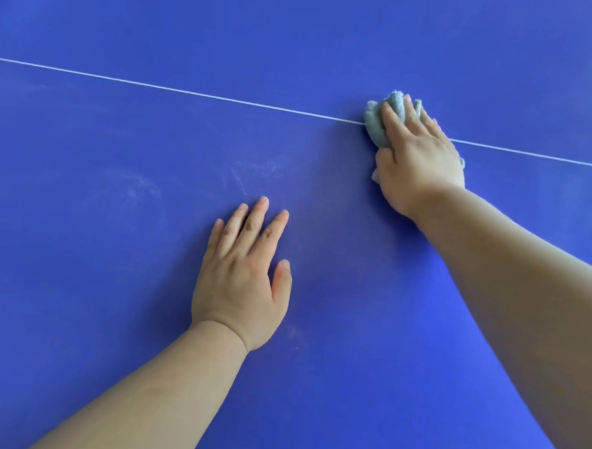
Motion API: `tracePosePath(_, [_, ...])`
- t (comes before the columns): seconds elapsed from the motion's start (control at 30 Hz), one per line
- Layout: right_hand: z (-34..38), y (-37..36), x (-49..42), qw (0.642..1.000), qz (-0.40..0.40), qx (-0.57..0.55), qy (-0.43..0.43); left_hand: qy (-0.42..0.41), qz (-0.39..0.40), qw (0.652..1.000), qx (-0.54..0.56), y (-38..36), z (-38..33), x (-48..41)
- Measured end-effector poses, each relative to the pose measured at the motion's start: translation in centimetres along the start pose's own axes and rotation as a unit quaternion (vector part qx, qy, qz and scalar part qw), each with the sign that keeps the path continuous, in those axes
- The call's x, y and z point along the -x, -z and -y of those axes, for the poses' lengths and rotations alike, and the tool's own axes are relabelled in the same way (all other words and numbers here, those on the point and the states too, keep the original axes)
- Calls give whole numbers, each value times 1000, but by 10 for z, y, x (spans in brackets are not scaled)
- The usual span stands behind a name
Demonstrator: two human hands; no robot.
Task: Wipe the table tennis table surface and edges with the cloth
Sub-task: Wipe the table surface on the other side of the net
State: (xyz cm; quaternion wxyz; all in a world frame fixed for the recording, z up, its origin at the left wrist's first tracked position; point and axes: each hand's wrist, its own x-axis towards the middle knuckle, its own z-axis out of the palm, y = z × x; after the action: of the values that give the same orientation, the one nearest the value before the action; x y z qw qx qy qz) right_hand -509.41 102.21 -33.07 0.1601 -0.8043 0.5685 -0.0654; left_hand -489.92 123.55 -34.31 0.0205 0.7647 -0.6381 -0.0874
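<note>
Table fills the view with no edge showing, so we locate by its white line. Left hand lies flat, fingers straight, bracing us. Right hand grips the bunched cloth astride that line. The wad's long axis follows the fingers, pointing away from us. We'd flatten it, press evenly and sweep towards the dusty smears.

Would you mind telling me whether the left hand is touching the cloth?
Apart. The head view shows bare blue table between the left hand and the cloth, which the right hand holds.
</note>
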Motion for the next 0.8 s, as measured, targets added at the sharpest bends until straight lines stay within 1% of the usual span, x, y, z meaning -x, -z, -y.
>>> tracePosePath(0.07, [11,-6,4,998,26,25,45,1,3,1000,5,0,-1,0])
tracePosePath(0.13, [22,-14,40,990,56,44,122,2,4,1000,8,1,0,0])
tracePosePath(0.23, [31,-27,125,955,111,35,274,-1,6,1000,14,2,0,-1])
tracePosePath(0.3, [22,-27,146,932,135,16,336,-1,7,1000,12,2,0,0])
tracePosePath(0.33, [16,-24,134,932,134,16,338,-1,7,1000,11,3,0,0])
tracePosePath(0.37, [12,-19,113,942,122,19,311,-1,8,1000,12,2,1,0])
tracePosePath(0.43, [13,-9,60,974,83,33,209,2,10,1000,15,2,1,0])
tracePosePath(0.5, [20,-5,13,988,66,46,131,4,10,1000,14,2,1,1])
tracePosePath(0.57, [34,-10,-12,991,51,54,108,3,6,1000,15,2,1,0])
tracePosePath(0.63, [47,-16,-10,989,56,58,123,3,4,1000,17,2,1,1])
tracePosePath(0.67, [50,-19,3,985,66,63,147,3,2,1000,20,1,1,1])
tracePosePath(0.7, [52,-22,24,978,77,67,182,5,-1,1000,25,1,1,1])
tracePosePath(0.8, [44,-30,113,943,116,50,309,12,0,999,38,2,0,0])
